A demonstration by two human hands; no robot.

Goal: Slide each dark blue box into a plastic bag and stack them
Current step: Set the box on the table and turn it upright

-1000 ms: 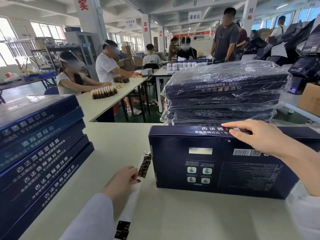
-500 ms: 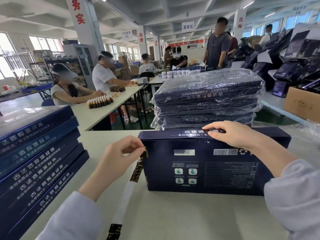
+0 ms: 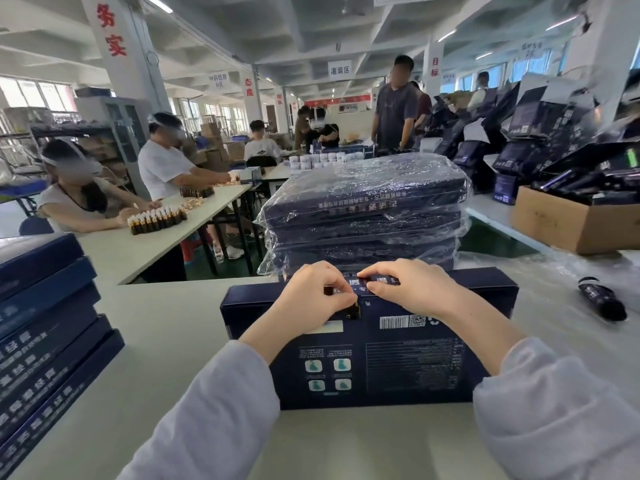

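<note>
Sleeves: pale grey, one on each forearm, reaching in from the bottom edge.
Table (image 3: pixel 166 341): off-white, and it carries everything near.
Box (image 3: pixel 398 368): dark blue, not yet bagged, standing on a long edge at the middle of the table, printed face toward the camera, with a barcode near its top.
Left hand (image 3: pixel 311 296): fingers curled, thumb and forefinger pinching a small dark sticker (image 3: pixel 353 311) at the box's upper front edge.
Right hand (image 3: pixel 412 289): fingers bent, tips on the box's top face just beside the left hand; I cannot tell whether they pinch anything.
Bare stack (image 3: pixel 45 327): unbagged blue boxes lying flat at the table's left edge.
Roll (image 3: pixel 602 303): a dark roll lying on clear plastic to the right, apart from the box.
Bagged stack (image 3: pixel 363 216): blue boxes in clear bags piled flat right behind the box.
Carton (image 3: pixel 568 223): brown cardboard, far right, dark packaging heaped in and above it.
Bottles (image 3: pixel 156 220): a row of small brown ones on the next table, left.
Workers (image 3: pixel 162 164): seated at that table, with others standing farther back.
</note>
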